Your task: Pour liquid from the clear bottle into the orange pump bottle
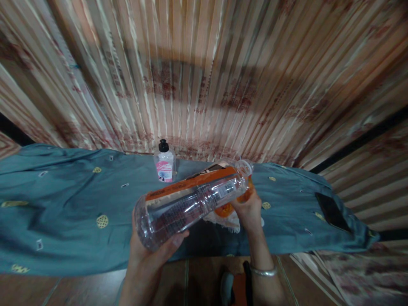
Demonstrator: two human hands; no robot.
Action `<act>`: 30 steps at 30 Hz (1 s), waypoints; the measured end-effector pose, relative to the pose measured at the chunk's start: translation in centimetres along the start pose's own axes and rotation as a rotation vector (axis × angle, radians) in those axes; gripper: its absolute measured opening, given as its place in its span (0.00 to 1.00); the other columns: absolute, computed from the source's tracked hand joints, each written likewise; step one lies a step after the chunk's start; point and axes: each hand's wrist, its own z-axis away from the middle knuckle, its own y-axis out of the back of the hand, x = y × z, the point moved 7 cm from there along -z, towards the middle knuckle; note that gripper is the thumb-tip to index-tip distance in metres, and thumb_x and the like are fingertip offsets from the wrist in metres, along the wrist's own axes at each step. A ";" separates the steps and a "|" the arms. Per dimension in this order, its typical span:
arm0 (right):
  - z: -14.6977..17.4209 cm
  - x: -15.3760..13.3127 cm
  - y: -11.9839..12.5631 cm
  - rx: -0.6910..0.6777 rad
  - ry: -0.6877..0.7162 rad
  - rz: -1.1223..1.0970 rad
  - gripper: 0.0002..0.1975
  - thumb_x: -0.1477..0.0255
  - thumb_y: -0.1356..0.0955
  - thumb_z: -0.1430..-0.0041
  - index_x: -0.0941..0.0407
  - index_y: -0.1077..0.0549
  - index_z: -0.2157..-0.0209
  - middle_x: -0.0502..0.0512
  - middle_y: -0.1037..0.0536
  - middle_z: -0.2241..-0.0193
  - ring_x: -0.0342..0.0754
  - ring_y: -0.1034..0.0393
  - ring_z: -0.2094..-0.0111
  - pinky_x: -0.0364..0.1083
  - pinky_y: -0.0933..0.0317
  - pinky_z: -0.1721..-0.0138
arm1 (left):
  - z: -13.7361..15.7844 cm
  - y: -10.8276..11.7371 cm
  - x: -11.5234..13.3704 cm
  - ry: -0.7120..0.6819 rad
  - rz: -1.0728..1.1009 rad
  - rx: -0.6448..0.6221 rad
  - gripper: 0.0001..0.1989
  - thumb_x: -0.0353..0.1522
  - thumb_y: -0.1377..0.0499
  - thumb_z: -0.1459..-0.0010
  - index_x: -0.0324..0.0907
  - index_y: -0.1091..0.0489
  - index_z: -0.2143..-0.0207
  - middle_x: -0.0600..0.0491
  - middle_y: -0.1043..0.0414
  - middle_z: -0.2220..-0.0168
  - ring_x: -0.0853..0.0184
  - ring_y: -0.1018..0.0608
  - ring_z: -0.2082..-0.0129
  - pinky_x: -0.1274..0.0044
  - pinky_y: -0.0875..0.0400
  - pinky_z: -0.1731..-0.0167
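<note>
A pleated curtain (197,85) printed with dark red trees filled the background, and below it a teal cloth (76,204) with yellow motifs covered a long surface. Above that cloth, near its middle, was the large clear bottle (193,206) with an orange label, slanting in the view with its neck toward the right. No cap showed on its mouth, and no liquid could be made out inside.

The person's left hand (153,259) cradled the base, fingers curled beneath and thumb pressed along the near side. The right hand (250,208) was by the neck, but its fingers were largely hidden, so whether they pinched the bottle or something orange behind it could not be told. The step in hand seemed to be handling the bottle at a slant; the next move would call for a steady left grip.

A fringed white cloth (234,222) lay partly beneath the bottle. Behind and to the left stood a small black-capped bottle (165,165) with a pink-and-white label, its fill level unclear. A dark flat object (332,211) lay well apart at right. An orange item (225,210), mostly hidden, showed under the big bottle's neck end. Smallest was a silvery bracelet (264,272) on the right wrist.
</note>
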 end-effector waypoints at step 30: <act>0.0 0.1 0.1 0.024 0.035 0.002 0.27 0.59 0.24 0.61 0.54 0.28 0.58 0.57 0.16 0.66 0.59 0.21 0.64 0.54 0.27 0.62 | 0.5 -0.8 0.6 0.027 0.069 -0.022 0.35 0.27 0.24 0.66 0.48 0.30 0.53 0.53 0.20 0.58 0.58 0.16 0.65 0.73 0.17 0.75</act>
